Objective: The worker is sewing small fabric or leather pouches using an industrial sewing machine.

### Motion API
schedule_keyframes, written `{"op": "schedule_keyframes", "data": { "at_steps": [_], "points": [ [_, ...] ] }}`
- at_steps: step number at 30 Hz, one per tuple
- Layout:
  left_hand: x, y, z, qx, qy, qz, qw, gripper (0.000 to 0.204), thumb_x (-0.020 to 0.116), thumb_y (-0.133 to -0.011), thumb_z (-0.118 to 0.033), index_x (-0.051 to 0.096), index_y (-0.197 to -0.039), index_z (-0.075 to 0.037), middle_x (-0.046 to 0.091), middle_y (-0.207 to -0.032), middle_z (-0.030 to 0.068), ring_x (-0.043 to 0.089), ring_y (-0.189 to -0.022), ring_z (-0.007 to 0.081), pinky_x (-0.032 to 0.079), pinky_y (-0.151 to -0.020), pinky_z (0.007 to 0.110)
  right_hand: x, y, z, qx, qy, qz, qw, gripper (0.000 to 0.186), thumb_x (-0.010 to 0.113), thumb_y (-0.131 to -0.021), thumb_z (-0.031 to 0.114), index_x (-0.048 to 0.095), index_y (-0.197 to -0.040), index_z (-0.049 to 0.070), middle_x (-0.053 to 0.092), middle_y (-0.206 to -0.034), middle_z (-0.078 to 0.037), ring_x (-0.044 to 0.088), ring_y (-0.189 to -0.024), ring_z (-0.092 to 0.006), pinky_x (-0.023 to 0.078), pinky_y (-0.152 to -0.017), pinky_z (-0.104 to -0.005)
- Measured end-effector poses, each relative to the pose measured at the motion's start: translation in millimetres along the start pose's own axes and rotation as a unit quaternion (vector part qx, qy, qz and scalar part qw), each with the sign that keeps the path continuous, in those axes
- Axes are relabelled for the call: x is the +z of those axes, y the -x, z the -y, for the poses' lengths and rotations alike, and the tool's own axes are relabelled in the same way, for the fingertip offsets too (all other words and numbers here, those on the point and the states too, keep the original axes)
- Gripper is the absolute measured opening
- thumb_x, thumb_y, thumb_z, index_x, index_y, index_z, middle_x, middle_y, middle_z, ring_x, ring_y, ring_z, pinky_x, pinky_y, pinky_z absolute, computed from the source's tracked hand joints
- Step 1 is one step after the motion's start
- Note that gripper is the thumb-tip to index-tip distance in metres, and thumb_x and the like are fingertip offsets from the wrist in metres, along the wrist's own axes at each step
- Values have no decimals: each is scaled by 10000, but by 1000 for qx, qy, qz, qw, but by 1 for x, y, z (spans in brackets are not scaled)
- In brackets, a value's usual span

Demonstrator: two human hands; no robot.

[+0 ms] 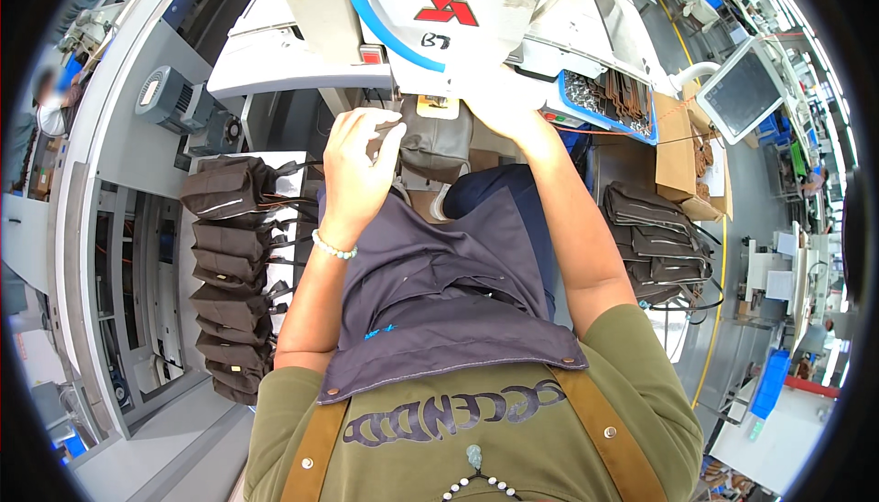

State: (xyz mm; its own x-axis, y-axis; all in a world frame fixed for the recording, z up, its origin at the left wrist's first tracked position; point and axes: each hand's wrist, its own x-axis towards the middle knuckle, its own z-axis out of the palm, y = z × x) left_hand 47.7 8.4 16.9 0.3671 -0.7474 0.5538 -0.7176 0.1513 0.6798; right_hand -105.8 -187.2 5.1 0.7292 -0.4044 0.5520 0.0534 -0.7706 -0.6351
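My left hand (pixel 360 165), a beaded bracelet on its wrist, is raised just left of the sewing machine's work point. Its fingers curl in and the thumb meets them; whatever is between them is too small to name. A dark grey bag (pixel 436 143) hangs below the machine head (pixel 458 35), a yellow plate (pixel 439 106) at its top edge. My right hand (pixel 499 103) reaches to the right side of the head, bright glare washing out its fingers. A blue hose (pixel 371 18) curves down the front of the head.
Dark bags stand in a row (pixel 227 268) at my left, and more bags (pixel 657 236) are piled at my right. A blue tray (pixel 612 103) holds dark strips and small metal parts. Beside it are a cardboard box (pixel 676 158) and a screen (pixel 743 90).
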Motion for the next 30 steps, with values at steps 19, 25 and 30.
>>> {"op": "schedule_keyframes", "data": {
  "at_steps": [19,25,30],
  "points": [
    [5,0,-9,-192,495,170,830,488,550,-982,-207,495,-1374,79,565,-1381,186,631,-1182,298,540,-939,376,-55,-21,142,87,-13,-187,978,415,494,-974,91,573,-1368,-10,582,-871,0,412,-624,-21,345,-557,-188],
    [7,-1,-29,-277,501,188,798,465,552,-995,-191,484,-1373,72,609,-1291,156,658,-1131,220,566,-886,345,-70,-15,138,73,-166,-159,970,431,500,-980,105,548,-1395,-2,590,-878,-1,418,-625,-16,351,-559,-185],
    [8,-1,-33,-272,485,217,803,465,557,-1003,-194,478,-1387,55,605,-1290,141,660,-1124,209,561,-872,323,-59,-13,148,87,-58,-196,975,395,508,-986,132,580,-1346,-11,577,-830,-2,405,-617,-23,336,-555,-191]
  ]
}}
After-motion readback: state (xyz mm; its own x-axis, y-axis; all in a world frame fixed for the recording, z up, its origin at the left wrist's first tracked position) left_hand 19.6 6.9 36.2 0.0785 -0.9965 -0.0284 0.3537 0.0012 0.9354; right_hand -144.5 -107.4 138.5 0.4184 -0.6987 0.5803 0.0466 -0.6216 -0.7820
